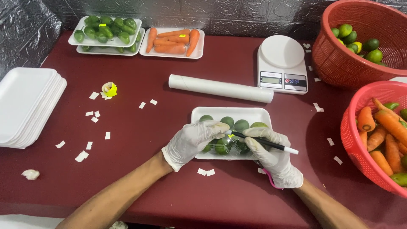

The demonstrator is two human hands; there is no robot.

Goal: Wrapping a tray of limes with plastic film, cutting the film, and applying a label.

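your right hand (274, 157) is closed around a black pen (263, 143) with a white end; its long axis runs nearly level across the table, tip pointing left toward a small yellow sticker (230, 136), white end pointing right and slightly toward you. the pen sits over a wrapped white tray of limes (231, 114) at the middle of the dark red table (169, 127). your left hand (193, 140) rests on the tray's left side, fingers curled together, pressing the wrap beside the pen tip. a white film roll (220, 88) lies just behind the tray.
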